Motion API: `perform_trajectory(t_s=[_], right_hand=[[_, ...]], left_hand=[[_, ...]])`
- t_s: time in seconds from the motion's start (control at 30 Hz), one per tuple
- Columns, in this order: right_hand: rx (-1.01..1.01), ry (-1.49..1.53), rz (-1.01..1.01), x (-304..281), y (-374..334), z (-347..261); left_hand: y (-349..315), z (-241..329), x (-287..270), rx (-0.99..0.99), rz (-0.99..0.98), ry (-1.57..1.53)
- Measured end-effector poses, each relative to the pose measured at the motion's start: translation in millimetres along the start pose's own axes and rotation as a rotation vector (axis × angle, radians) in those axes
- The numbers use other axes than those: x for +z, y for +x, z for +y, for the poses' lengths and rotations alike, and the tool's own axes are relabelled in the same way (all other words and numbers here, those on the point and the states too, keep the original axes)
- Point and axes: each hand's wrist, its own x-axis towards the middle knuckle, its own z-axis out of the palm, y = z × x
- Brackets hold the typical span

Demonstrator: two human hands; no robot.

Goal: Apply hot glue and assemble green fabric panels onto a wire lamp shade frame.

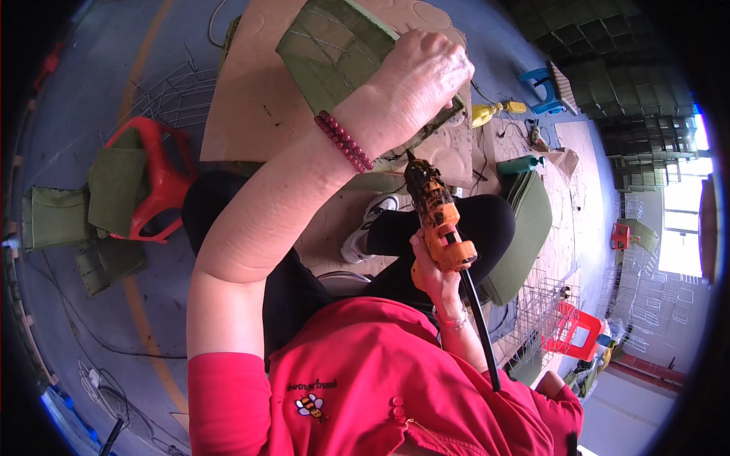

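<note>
My right hand (434,267) is wrapped round the handle of an orange glue gun (437,216). Dark residue cakes its front end, and a long black glue stick (479,327) runs out of its back. The nozzle points away from me, close to the dark near edge of a green panel-sided piece (327,57). Over that piece reaches my left arm, with a dark red bead bracelet at the wrist. My left hand (426,80) is closed on the piece's right edge; its fingertips are mostly hidden. The piece rests on a brown board (243,114).
At the right lies a stack of green sheets (525,235) with a teal bottle (519,165) beside it. A yellow bottle (487,114) lies beyond. Left, a red stool (156,182) carries green panels. Wire frames (179,99) stand behind it; a blue stool (541,91) is far right.
</note>
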Motion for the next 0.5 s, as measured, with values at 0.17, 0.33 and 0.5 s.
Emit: perform_trajectory(t_s=[0.17, 0.33, 0.5], right_hand=[[-0.024, 0.043, 0.004, 0.5, 1.2, -9.8], [0.010, 0.006, -0.014, -0.9, -1.1, -5.9], [-0.117, -0.016, -0.005, -1.6, 6.3, -7.3]], left_hand=[[-2.1, -3.3, -0.2, 0.005, 0.071, 0.022], [0.6, -2.4, -2.3, -0.013, 0.025, 0.013], [-0.6, -2.4, -3.0, -0.009, 0.031, 0.003]])
